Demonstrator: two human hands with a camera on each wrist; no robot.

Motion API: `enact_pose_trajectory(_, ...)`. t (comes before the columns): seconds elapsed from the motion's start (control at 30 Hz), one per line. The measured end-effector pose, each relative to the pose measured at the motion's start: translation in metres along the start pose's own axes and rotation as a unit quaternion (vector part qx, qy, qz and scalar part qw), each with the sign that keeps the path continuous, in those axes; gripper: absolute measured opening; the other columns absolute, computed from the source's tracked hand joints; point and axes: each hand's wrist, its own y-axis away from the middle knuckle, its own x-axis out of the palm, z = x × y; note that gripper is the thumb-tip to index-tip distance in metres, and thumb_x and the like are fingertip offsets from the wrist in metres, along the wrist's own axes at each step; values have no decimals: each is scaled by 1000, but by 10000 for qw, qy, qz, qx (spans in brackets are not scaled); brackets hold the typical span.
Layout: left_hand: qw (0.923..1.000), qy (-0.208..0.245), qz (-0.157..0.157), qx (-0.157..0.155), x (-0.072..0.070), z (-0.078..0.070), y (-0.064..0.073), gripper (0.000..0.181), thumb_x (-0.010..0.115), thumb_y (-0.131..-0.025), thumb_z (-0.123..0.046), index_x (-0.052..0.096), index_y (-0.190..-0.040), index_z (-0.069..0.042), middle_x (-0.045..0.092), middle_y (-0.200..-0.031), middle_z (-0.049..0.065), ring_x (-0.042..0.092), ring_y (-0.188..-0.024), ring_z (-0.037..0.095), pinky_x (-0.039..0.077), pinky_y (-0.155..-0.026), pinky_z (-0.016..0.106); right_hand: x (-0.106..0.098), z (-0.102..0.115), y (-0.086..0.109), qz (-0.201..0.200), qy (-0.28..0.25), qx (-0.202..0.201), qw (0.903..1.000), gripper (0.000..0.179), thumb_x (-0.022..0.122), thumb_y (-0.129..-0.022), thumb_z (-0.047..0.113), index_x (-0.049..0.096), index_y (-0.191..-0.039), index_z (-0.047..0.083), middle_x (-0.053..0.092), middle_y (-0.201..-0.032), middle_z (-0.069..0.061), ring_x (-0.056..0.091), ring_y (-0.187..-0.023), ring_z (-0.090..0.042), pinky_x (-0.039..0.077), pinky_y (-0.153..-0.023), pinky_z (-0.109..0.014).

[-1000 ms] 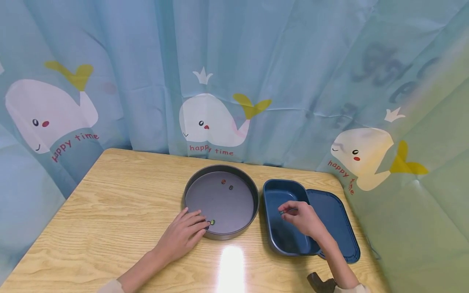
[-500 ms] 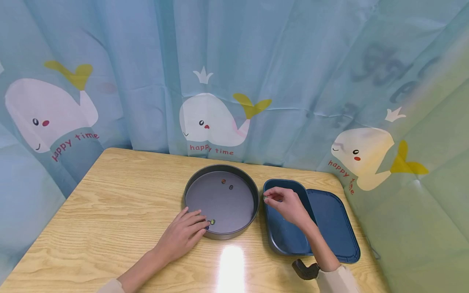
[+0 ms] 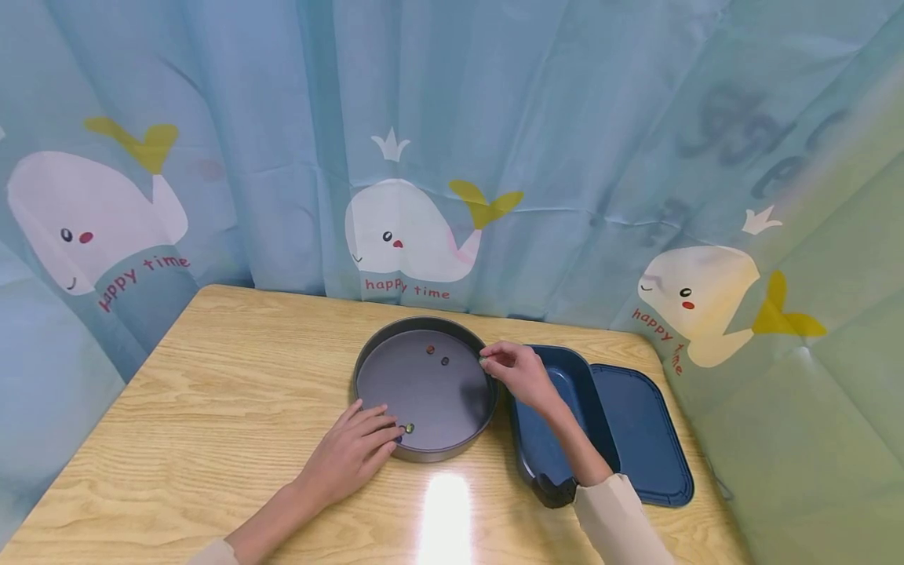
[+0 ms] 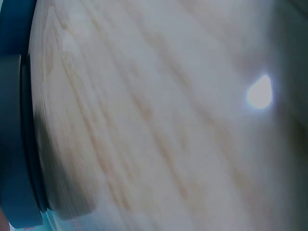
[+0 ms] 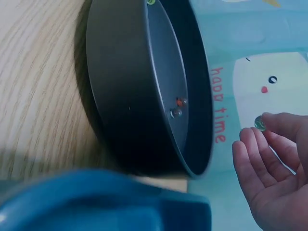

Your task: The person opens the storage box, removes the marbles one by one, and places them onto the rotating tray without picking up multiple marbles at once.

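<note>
A round dark-grey pan (image 3: 424, 392) stands on the table with several glass marbles inside. An orange marble (image 3: 431, 350) and a clear one (image 3: 445, 361) lie towards its far side; a yellow-green marble (image 3: 409, 428) sits near my left fingertips. My left hand (image 3: 353, 455) rests over the pan's near-left rim, fingers extended. Between thumb and fingertips my right hand (image 3: 521, 377) pinches a green glass marble (image 5: 260, 123), held above the pan's right rim. The right wrist view shows that pinch plainly; the left hand is out of the left wrist view.
Right of the pan stands a deep blue box (image 3: 558, 439), partly covered by my right forearm. Its flat blue lid (image 3: 639, 431) lies beside it on the right. A blue curtain with whales (image 3: 417, 235) hangs behind the wooden table (image 3: 233, 392).
My right hand has carried the marble up and left, out of the blue box and across to the pan's right rim. The left hand has stayed still.
</note>
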Motion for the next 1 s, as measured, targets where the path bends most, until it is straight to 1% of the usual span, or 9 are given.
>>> enact_pose_trajectory(0.1,10000,-6,-27,1,0,1,0,25,62,-98,-27,77,-111,-12,71,-117,6,59,-121,29,37,-106,62,7,2,-7,-51,8,46,10000,18,67,-96,14,71,-112,7,71,-98,-8,69,-92,-25,57,-78,-38)
enact_pose_trajectory(0.23,10000,-3,-40,23,1,1,0,24,63,-98,-26,77,-111,-13,71,-117,6,59,-121,29,37,-105,62,15,8,-16,-138,30,149,9998,16,68,-96,13,72,-109,5,71,-95,-10,67,-87,-26,55,-72,-35)
enact_pose_trajectory(0.33,10000,-3,-27,11,1,1,0,23,64,-97,-25,77,-111,-13,71,-117,6,59,-122,29,37,-106,62,20,11,-23,-132,-142,221,9996,16,68,-96,11,72,-109,3,71,-94,-10,65,-88,-32,54,-71,-35)
enact_pose_trajectory(0.47,10000,4,-18,-10,1,1,0,23,65,-96,-25,78,-111,-13,71,-117,6,59,-122,29,37,-106,62,26,11,-33,-76,-614,432,9972,21,66,-96,9,69,-113,-3,70,-97,-12,64,-96,-39,57,-83,-44)
enact_pose_trajectory(0.53,10000,17,-11,-15,1,1,1,23,66,-96,-24,77,-111,-13,71,-117,6,59,-122,29,37,-105,63,30,10,-38,-75,-868,569,9946,23,66,-96,9,68,-115,-5,69,-98,-13,64,-100,-41,55,-89,-48)
enact_pose_trajectory(0.6,10000,26,4,-22,1,1,1,22,66,-95,-24,77,-111,-13,71,-117,6,59,-122,29,37,-106,63,34,8,-43,-76,-1094,679,9916,25,65,-96,8,67,-117,-7,69,-99,-13,63,-103,-41,54,-93,-50)
enact_pose_trajectory(0.83,10000,63,10,-14,0,0,0,22,67,-95,-23,77,-111,-12,71,-117,6,59,-122,29,37,-107,61,52,4,-58,-189,-1318,859,9874,27,64,-98,10,66,-118,-7,67,-100,-11,61,-105,-41,51,-93,-51)
enact_pose_trajectory(1.0,10000,72,-29,-30,-1,0,0,22,67,-95,-23,78,-110,-12,72,-116,6,60,-121,29,36,-107,60,61,3,-67,-270,-1478,1005,9835,26,64,-98,10,66,-117,-8,67,-104,-12,62,-105,-37,51,-95,-48)
